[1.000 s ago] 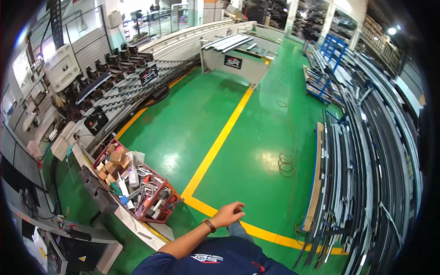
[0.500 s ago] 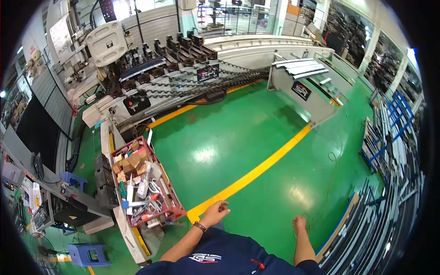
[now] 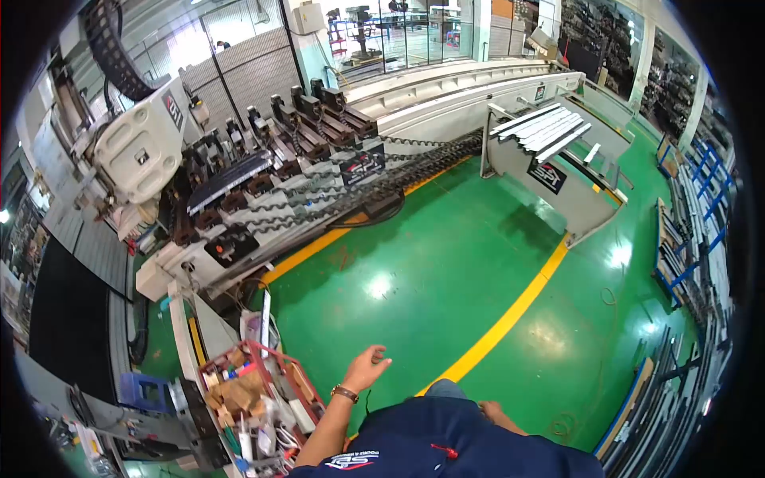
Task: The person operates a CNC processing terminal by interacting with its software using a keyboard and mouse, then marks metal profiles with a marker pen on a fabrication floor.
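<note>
My left hand [image 3: 366,369], with a brown-strapped watch or bracelet [image 3: 345,393] on the wrist, hangs in the air over the green floor. Its fingers are loosely bent, the thumb stands apart, and I see nothing held. Nearest to it is a red crate [image 3: 261,347] of wood blocks [image 3: 243,393], cables and tools, low on the left; the hand does not touch it. My right hand [image 3: 492,410] shows only in part beside my dark blue shirt [image 3: 478,438], its fingers mostly hidden.
A long machine [image 3: 319,179] with clamps and hanging chains runs along the back left, its white head [image 3: 139,151] above. White profiles [image 3: 546,127] lie on a grey stand. Racks of long bars [image 3: 653,398] line the right. A yellow line [image 3: 510,315] crosses the green floor [image 3: 398,271].
My view has moved forward toward the machine, which looks larger; the crate has slid lower in view. My right hand has drawn back against my body. The left hand stays raised.
</note>
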